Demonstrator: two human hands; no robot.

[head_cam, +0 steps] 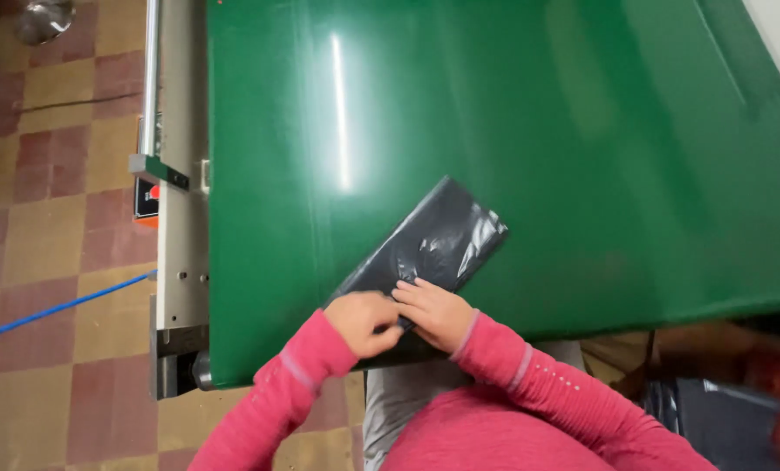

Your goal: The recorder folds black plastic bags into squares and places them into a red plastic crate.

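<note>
On the glossy green table [512, 131], we pinch the near end of a flat black plastic bag [429, 244] with our left hand [364, 321] and right hand [438, 310] together; its long axis runs far-right.

**What the view hides or cuts off**

The near end of the black plastic bag [425, 249] lies under the left hand [365, 321] and right hand [438, 312], so its edge there is hidden. The green surface [538, 122] runs off the top and right edges. A dark bundle [721, 419] at lower right is blurred. A metal object [43, 17] is cropped at top left.
</note>
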